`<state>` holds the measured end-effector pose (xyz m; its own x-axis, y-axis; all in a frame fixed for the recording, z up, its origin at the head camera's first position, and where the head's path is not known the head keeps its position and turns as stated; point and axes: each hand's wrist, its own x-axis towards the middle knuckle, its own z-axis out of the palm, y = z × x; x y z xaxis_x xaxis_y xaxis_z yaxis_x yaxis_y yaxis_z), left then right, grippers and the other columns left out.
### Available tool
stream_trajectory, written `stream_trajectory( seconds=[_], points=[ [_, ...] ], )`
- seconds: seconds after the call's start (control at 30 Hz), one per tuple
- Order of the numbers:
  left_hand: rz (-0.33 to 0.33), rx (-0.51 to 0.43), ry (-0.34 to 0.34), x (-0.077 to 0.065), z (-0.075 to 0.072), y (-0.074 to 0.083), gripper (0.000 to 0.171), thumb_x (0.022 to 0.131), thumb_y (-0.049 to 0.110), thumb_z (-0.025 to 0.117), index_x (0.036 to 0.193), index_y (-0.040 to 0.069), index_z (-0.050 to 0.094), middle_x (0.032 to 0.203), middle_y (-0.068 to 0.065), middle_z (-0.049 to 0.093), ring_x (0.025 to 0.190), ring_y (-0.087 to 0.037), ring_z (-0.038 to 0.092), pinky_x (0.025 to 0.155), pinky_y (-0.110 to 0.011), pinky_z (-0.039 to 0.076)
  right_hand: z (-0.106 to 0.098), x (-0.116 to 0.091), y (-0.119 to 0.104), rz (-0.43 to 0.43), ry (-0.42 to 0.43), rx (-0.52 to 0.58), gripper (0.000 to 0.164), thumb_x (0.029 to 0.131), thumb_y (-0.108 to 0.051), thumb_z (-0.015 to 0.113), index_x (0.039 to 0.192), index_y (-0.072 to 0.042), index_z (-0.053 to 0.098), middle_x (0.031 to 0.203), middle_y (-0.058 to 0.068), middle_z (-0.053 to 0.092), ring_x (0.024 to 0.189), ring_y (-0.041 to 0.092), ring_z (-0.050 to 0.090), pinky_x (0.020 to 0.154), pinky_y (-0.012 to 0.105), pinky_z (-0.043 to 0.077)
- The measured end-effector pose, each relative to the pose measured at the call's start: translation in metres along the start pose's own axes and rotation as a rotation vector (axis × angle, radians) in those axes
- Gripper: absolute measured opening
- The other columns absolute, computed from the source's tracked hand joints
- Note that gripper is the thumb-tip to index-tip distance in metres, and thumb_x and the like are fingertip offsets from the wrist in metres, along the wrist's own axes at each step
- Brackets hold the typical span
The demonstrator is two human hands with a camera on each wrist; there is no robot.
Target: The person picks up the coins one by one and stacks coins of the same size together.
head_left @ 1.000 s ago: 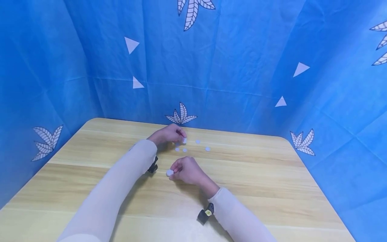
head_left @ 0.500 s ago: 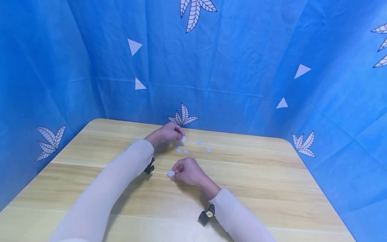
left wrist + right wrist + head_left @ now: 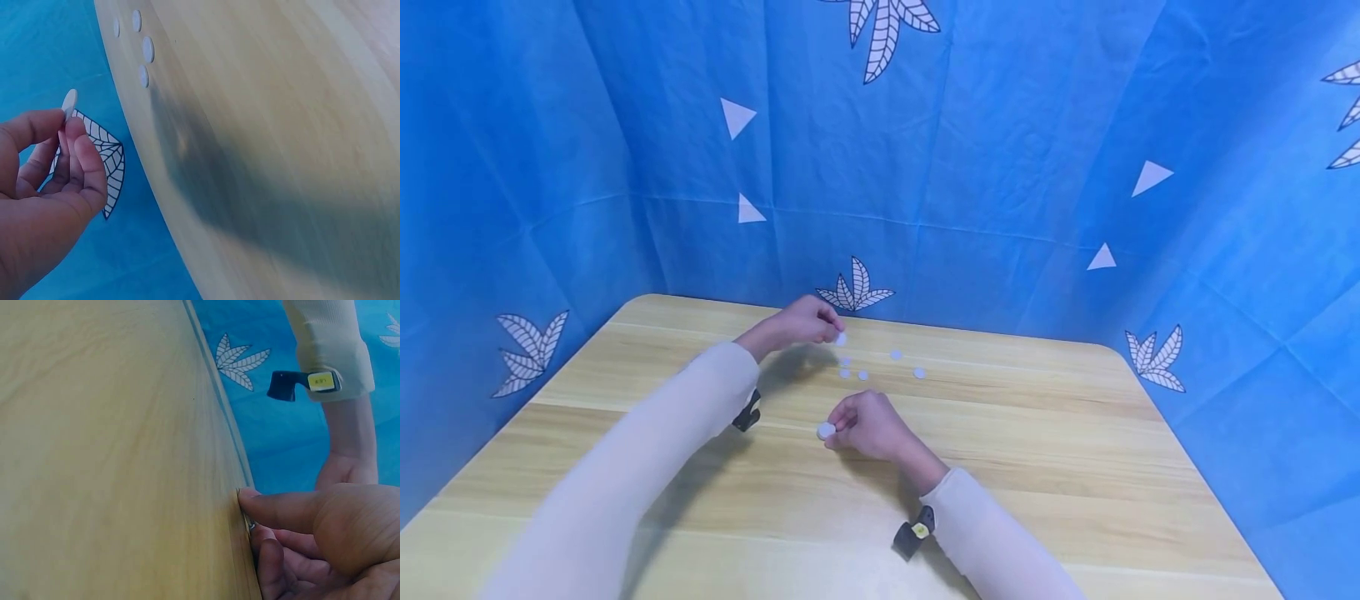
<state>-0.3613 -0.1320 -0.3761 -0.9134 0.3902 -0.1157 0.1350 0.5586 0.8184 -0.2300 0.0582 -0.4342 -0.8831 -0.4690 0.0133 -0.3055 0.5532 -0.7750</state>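
Between thumb and forefinger, my left hand (image 3: pixel 805 320) pinches a small white disc (image 3: pixel 70 103), held up over the far part of the table. Several similar white discs (image 3: pixel 863 376) lie flat to the right of that hand and nearer to me. My right hand (image 3: pixel 867 423) is close over the table's middle, its thumb and fingers gripping another round white disc (image 3: pixel 826 431) at the edge. In the right wrist view, the thumb (image 3: pixel 281 509) and fingers largely hide what they grip.
The wooden table (image 3: pixel 1037 467) has a rounded far edge. Blue cloth (image 3: pixel 985 150) with white leaf prints and triangles hangs behind it and along both sides. One disc (image 3: pixel 919 373) lies farthest right of the scattered ones.
My left hand has lifted and drawn back to the left with its disc, uncovering discs on the table. My right hand keeps its grip in nearly the same place.
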Motion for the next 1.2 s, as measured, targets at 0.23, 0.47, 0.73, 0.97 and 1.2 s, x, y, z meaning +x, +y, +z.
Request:
stream_trajectory(
  seconds=[0.23,0.47,0.73,0.97,1.2],
  points=[
    [-0.012,0.000,0.002,-0.011,-0.007,-0.001,0.020,0.092,0.003,0.066,0.111,0.001,0.070,0.110,-0.013,0.069,0.098,-0.025,0.061,0.090,-0.038,0.055,0.000,0.000,0.000,-0.002,0.000,0.008,0.020,0.077,-0.009,0.090,0.091,-0.007,0.075,0.081,-0.003,0.072,0.076,0.008,0.065,0.075,0.025,0.055],
    [0.003,-0.009,-0.011,-0.024,-0.010,-0.007,0.022,0.091,0.002,0.066,0.113,-0.002,0.069,0.110,-0.014,0.069,0.098,-0.025,0.063,0.088,-0.034,0.055,0.001,0.000,0.001,-0.003,-0.005,0.020,0.021,0.076,-0.009,0.090,0.091,-0.006,0.075,0.082,-0.003,0.072,0.077,0.008,0.065,0.076,0.025,0.055],
    [0.014,-0.006,-0.023,-0.040,-0.013,-0.016,0.023,0.091,0.002,0.062,0.112,-0.003,0.068,0.105,-0.012,0.068,0.096,-0.024,0.061,0.091,-0.041,0.054,0.000,-0.001,0.000,-0.007,-0.003,0.030,0.021,0.076,-0.009,0.090,0.091,-0.006,0.075,0.083,-0.002,0.072,0.077,0.008,0.065,0.076,0.025,0.055],
    [0.013,-0.011,-0.032,-0.052,-0.013,-0.032,0.020,0.094,0.004,0.063,0.111,-0.003,0.069,0.100,-0.012,0.069,0.091,-0.022,0.060,0.087,-0.037,0.053,0.001,0.000,0.000,-0.002,-0.013,0.018,0.021,0.077,-0.010,0.090,0.091,-0.006,0.075,0.083,-0.002,0.071,0.077,0.009,0.065,0.077,0.024,0.055],
    [0.010,-0.028,-0.045,-0.067,-0.005,-0.040,0.019,0.092,0.004,0.065,0.109,-0.003,0.070,0.099,-0.012,0.069,0.089,-0.022,0.061,0.080,-0.031,0.052,0.000,0.000,0.000,-0.017,-0.010,0.012,0.020,0.077,-0.010,0.089,0.091,-0.006,0.075,0.082,-0.002,0.071,0.077,0.009,0.065,0.077,0.025,0.055]
  ],
)
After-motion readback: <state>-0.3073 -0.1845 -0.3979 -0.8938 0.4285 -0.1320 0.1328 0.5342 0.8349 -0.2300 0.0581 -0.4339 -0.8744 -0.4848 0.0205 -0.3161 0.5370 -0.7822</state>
